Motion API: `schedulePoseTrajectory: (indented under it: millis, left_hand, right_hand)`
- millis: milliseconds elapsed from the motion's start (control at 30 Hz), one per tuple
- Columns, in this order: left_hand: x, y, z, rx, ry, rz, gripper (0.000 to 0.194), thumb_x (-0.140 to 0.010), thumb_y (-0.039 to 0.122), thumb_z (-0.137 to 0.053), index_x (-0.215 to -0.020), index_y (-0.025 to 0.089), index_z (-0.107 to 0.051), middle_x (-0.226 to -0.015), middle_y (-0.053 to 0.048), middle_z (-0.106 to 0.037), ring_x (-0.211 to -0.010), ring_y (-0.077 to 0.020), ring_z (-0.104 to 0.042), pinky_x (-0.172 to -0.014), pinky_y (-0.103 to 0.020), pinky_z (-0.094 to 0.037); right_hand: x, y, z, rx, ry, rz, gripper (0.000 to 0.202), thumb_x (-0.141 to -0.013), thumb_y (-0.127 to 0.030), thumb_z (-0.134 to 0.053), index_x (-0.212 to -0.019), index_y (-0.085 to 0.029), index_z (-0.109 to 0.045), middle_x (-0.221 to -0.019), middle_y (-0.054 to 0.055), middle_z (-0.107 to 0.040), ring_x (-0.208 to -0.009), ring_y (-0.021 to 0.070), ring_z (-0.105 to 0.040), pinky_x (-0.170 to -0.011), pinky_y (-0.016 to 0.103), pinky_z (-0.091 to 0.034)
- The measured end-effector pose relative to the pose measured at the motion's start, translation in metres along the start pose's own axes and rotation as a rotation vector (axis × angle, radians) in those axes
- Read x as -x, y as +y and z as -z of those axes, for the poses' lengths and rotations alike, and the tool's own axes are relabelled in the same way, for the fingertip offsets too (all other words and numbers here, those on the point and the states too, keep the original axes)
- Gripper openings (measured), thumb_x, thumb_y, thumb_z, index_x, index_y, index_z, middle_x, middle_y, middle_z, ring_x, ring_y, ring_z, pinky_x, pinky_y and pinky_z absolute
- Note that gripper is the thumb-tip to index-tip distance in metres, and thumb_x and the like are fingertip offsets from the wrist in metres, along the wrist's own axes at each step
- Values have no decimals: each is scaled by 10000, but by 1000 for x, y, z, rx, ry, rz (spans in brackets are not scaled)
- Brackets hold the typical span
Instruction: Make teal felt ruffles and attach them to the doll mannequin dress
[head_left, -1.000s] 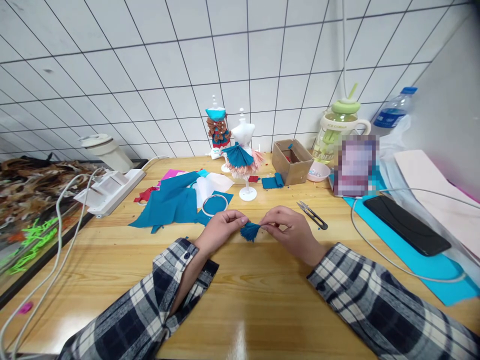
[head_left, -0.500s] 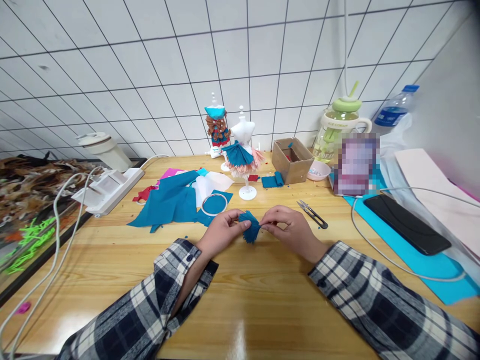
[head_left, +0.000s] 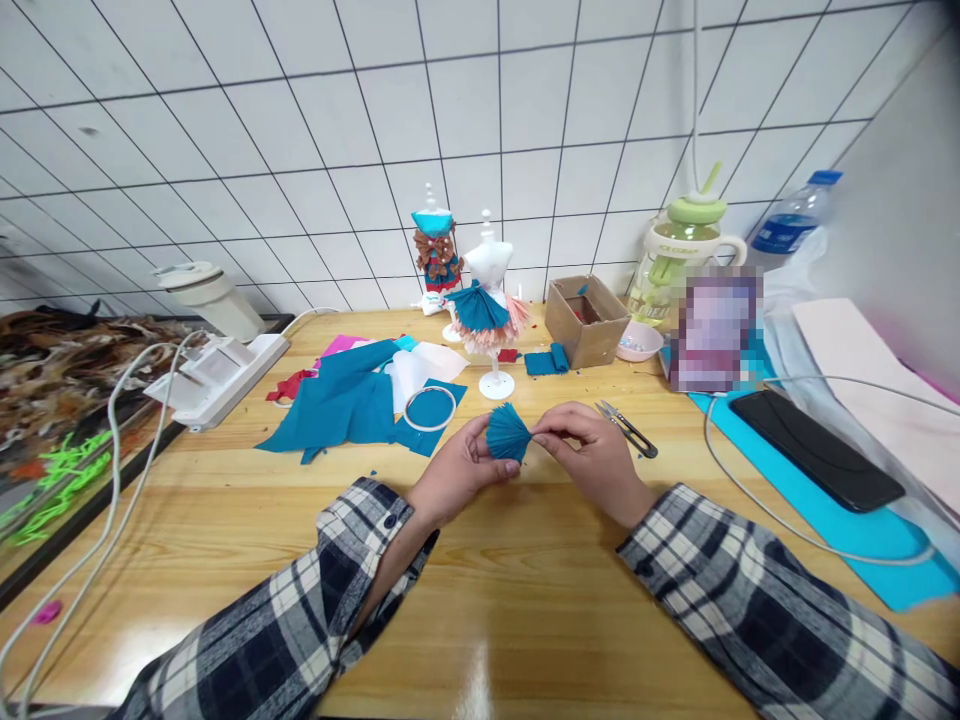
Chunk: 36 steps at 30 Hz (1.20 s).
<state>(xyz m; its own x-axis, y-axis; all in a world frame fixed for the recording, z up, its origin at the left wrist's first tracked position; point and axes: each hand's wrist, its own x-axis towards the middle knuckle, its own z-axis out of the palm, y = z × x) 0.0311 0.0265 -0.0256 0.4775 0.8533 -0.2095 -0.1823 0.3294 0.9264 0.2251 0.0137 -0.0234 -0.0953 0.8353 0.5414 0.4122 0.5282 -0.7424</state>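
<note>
The left hand (head_left: 466, 468) curls its fingers around the wide edge of a pleated teal fan (head_left: 508, 434), some fingertips hidden behind it, their grip unclear; between both hands' fingers, the fan narrows to a gathered point, pinched and partly covered by the right hand's (head_left: 592, 455) fingers.

Pixelation hides the upright screen (head_left: 714, 328). Right fingers (head_left: 564, 419) cover the tip of the pleated blue fan (head_left: 507, 433). Bits (head_left: 628, 342) in the pink dish (head_left: 639, 353) are too small to identify. 2 plaid sleeves (head_left: 255, 605) leave the frame.
</note>
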Motion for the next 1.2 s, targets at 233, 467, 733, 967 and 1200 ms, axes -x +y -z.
schedulePoseTrajectory:
  millis: [233,467,733,967,1200]
  left_hand:
    - [5,2,-5,147,-75,52,454,-629,223,-830,-1035,171,-634,-855,-20,-677,-754,-123,-608,-681,-222,-448]
    - [3,2,-4,212,76,39,304,-631,227,-827,-874,139,-666,-823,-19,-689,-730,-110,-614,-685,-219,-469]
    - [-3,4,9,90,185,-58,395,-588,191,-834,-931,155,-641,-813,-11,-707,-743,-121,-645,-759,-245,-476]
    - [-11,7,29,-123,283,-129,354,-646,287,-791,-947,163,-651,-794,-25,-694,-762,-150,-658,-805,-295,-487]
    - [-9,14,42,-773,649,-467,537,-741,182,-635,-1264,283,-562,-1481,-60,-368,-1390,-285,-289,-1149,-468,-214]
  right_hand:
    - [0,-2,-1,46,59,31,80,-822,-179,-647,-793,-220,-709,-789,22,-691,-769,161,-632,-710,290,-510]
    - [5,-3,-7,13,-63,63,64,-818,-194,-657,-825,-223,-714,-822,24,-685,-779,151,-642,-727,277,-524]
    - [6,-1,-4,71,-68,121,91,-849,-220,-625,-852,-223,-715,-846,33,-681,-792,148,-638,-734,280,-522]
    - [4,1,-1,106,-39,122,92,-850,-220,-620,-855,-227,-711,-847,29,-685,-798,153,-642,-741,283,-519]
    - [2,4,2,134,-4,76,85,-830,-182,-634,-841,-222,-707,-834,23,-683,-795,154,-638,-733,281,-508]
